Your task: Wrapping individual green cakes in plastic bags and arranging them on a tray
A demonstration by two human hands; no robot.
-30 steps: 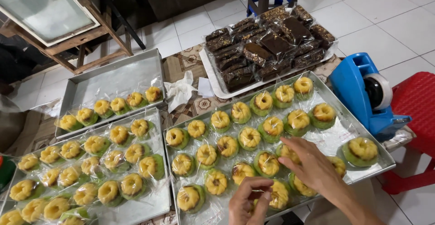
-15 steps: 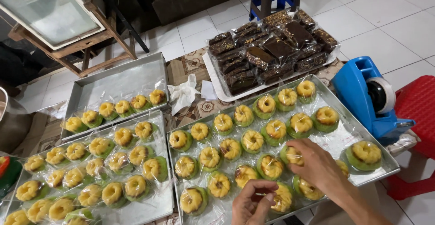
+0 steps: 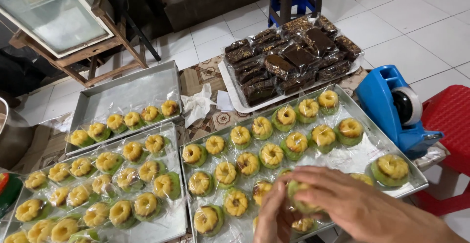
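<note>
White tiled floor [image 3: 440, 22], three metal trays [image 3: 127, 93], both hands [image 3: 313, 208] gripping one wrapped cake [image 3: 301, 199]

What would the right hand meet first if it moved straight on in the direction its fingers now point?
The right hand points left across the tray. Beyond the wrapped cake it grips lies the left hand, which seems to touch that cake already. Depth is unclear, so this is a guess.
</note>
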